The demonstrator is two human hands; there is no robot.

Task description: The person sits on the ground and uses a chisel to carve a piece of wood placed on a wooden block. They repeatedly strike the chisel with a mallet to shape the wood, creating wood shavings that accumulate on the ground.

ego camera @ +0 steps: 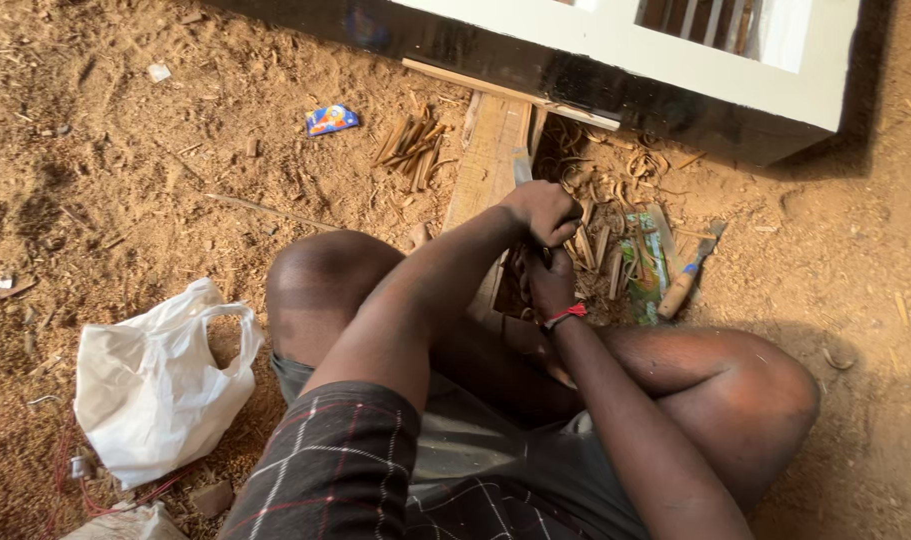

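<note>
Between the knees, over the sandy ground, the left hand has its fingers curled tight round a chisel-like blade set on a wooden plank. Just below, the right hand grips something hidden. Wood slivers lie beside the plank.

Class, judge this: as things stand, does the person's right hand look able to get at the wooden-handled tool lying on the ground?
Probably yes: the wooden-handled tool lies uncovered just beside the right hand, nothing between them.
</note>
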